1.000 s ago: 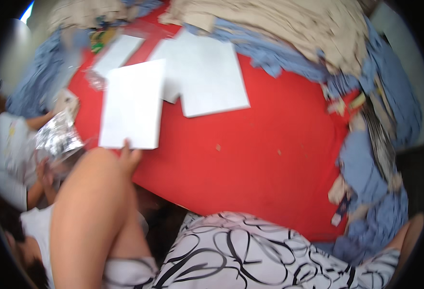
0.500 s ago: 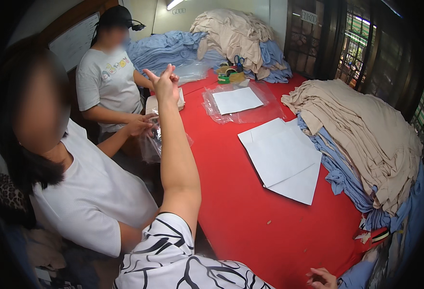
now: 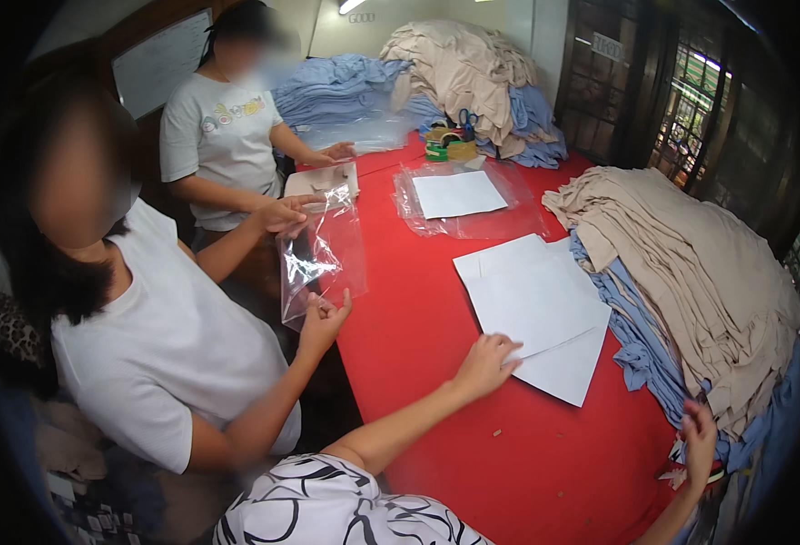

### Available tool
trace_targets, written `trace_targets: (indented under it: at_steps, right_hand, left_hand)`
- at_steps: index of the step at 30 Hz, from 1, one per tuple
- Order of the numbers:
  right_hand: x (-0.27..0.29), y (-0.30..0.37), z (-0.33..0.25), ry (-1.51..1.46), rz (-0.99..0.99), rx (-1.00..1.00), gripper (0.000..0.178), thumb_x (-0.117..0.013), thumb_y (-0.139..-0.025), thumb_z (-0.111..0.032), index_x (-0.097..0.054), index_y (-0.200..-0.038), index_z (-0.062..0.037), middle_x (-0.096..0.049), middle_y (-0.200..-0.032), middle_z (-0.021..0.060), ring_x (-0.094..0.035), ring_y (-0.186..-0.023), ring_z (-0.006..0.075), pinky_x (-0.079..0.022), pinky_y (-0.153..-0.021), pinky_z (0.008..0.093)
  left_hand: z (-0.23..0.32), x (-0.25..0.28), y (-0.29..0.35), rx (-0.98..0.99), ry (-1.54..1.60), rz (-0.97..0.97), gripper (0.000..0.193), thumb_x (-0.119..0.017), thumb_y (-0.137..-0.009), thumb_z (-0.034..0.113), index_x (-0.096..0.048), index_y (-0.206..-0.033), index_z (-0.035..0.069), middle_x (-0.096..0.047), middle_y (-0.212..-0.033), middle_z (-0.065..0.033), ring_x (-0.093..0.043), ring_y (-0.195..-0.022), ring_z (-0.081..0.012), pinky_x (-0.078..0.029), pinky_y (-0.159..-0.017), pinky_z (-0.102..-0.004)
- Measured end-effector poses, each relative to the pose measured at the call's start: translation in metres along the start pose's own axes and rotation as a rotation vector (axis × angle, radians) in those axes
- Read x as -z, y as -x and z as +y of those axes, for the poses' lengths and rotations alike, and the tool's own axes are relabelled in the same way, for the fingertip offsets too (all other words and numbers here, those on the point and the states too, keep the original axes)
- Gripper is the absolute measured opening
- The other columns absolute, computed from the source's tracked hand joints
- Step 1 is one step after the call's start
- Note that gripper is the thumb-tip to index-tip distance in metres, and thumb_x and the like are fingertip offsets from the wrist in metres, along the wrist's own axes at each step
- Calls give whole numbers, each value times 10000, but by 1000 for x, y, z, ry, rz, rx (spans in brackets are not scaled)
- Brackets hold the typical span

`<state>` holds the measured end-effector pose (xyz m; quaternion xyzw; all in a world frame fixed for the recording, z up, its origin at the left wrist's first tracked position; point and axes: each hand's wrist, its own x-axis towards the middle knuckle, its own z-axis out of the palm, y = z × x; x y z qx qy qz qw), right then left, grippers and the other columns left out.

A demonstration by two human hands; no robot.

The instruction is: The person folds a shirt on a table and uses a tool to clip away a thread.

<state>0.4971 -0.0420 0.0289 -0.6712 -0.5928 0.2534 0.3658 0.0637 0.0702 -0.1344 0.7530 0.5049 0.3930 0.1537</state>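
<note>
My left hand [image 3: 488, 365] is over the lower left edge of some white sheets [image 3: 532, 291] on the red table. Its fingers are loosely bent and slightly apart, with the tips at the paper's edge; I see nothing gripped. Overlapping one another, the sheets lie near the table's middle. At the right my right hand [image 3: 698, 436] is raised, fingers apart and holding nothing, beside the lower end of a pile of beige garments [image 3: 681, 245] and blue garments [image 3: 641, 354].
A person at the left holds a clear plastic bag [image 3: 327, 250] in both hands. Behind them another person has a hand near a folded beige garment [image 3: 314, 182]. Farther back lie plastic bags with a white sheet [image 3: 459, 193], tape rolls [image 3: 450, 145] and garment heaps [image 3: 459, 64].
My left hand has come down from its raised, pointing pose to the white sheets. My right hand has moved up beside the right pile. The nearer person's plastic bag is now lifted and spread.
</note>
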Motion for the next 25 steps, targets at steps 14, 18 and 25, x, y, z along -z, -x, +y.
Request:
trace_targets:
  at_steps: [14,18,25]
  right_hand:
    - [46,-132,38,654,760,277,258,-652,-845,-96,-688,-1099,-67,-591,-1081,138,-590,-951,304,-489,-834,370]
    - [57,-172,28,714,925,341,262,-654,-855,-117,-690,-1114,-103,-576,-1084,130,-568,-1026,310,-488,-845,393]
    - [63,-234,12,692,733,-17,372,-674,-863,-219,-644,-1231,-172,-512,-1295,145,-546,-1145,316,-494,-903,383]
  left_hand:
    - [16,-50,16,193,-441,-242,679,-515,-949,483,-361,-1494,110,-207,-1569,-231,-73,-1475,-418,-59,-1185,-552]
    - [27,-42,-3,27,-453,-222,844,-606,-842,598,-376,-1485,102,-186,-1570,-234,-45,-1470,-443,-26,-1143,-637]
    - [28,-84,-38,-27,-421,-365,1057,-608,-712,793,-367,-1496,127,-95,-1603,-223,-11,-1482,-417,21,-1087,-722]
